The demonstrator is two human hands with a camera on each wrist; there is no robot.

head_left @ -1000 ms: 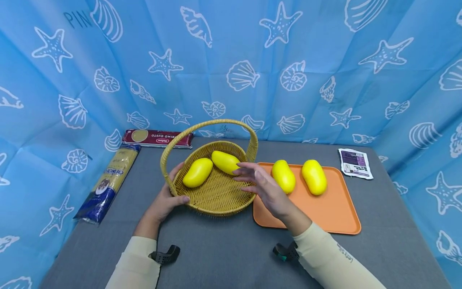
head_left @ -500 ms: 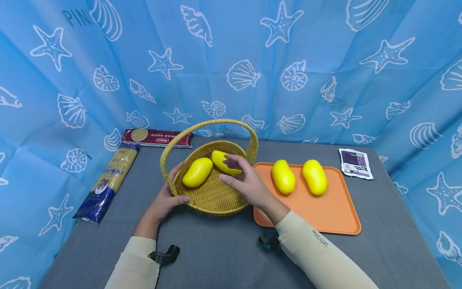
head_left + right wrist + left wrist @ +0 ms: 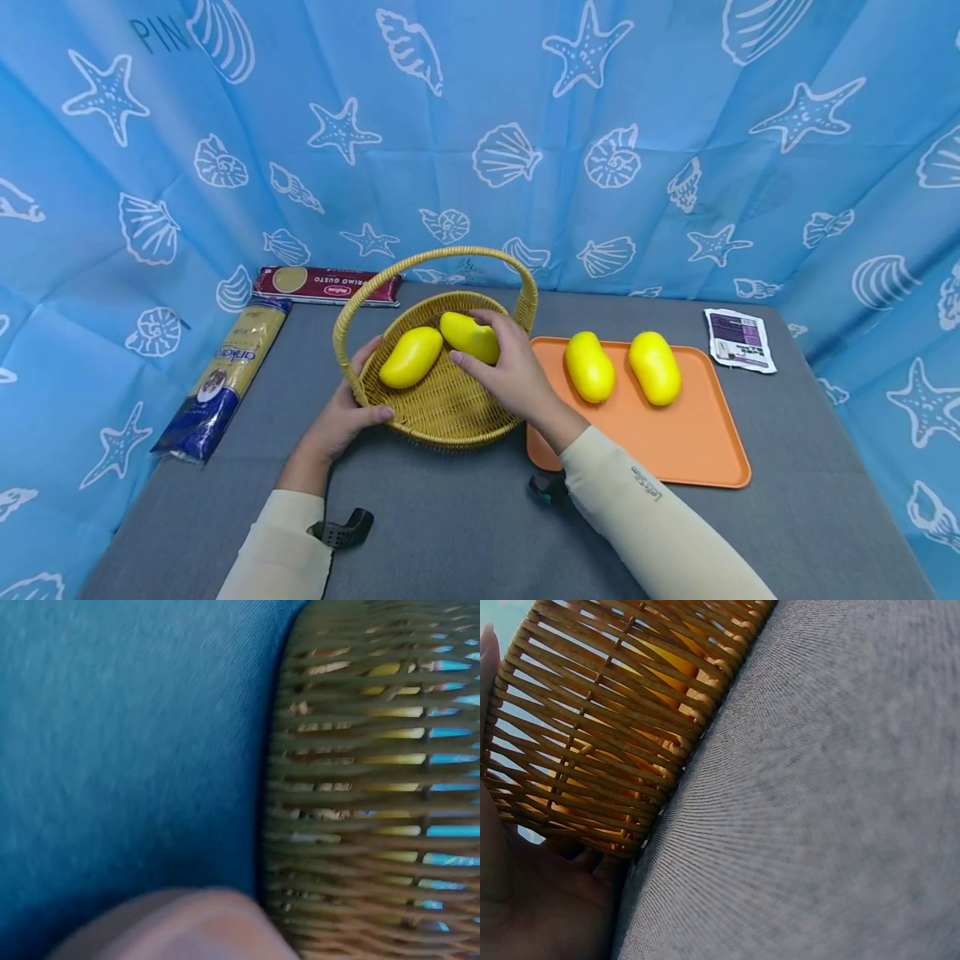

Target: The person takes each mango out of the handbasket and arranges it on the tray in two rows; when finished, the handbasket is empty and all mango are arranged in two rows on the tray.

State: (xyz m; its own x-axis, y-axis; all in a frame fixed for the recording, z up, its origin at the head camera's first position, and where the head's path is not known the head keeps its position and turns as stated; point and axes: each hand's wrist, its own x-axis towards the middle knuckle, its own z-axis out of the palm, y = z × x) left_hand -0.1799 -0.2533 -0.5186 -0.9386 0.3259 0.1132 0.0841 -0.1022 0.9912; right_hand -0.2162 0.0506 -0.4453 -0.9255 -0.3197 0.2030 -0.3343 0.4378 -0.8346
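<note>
A wicker basket (image 3: 450,412) with a tall arched handle stands in the middle of the table in the head view. Two yellow mangoes lie inside: a left mango (image 3: 411,357) and a right mango (image 3: 467,334). My left hand (image 3: 347,417) grips the basket's left side, thumb over the rim and fingers behind the wall. Woven strands (image 3: 607,727) fill the upper left of the left wrist view beside that palm. Reaching into the basket, my right hand (image 3: 516,367) holds the right mango's near end, thumb below and fingers curved over its far side. Its fingertips are partly hidden.
An orange tray (image 3: 660,450) with two more mangoes (image 3: 589,367) sits right of the basket. A purple-and-white packet (image 3: 739,340) lies farther right. At left are a gold-and-blue pasta bag (image 3: 225,375) and a dark red pasta pack (image 3: 327,286). A shell-print curtain (image 3: 502,208) hangs behind.
My right hand has moved left from beside the tray into the basket, and its fingers have come round the right mango. The left hand and basket stay in place.
</note>
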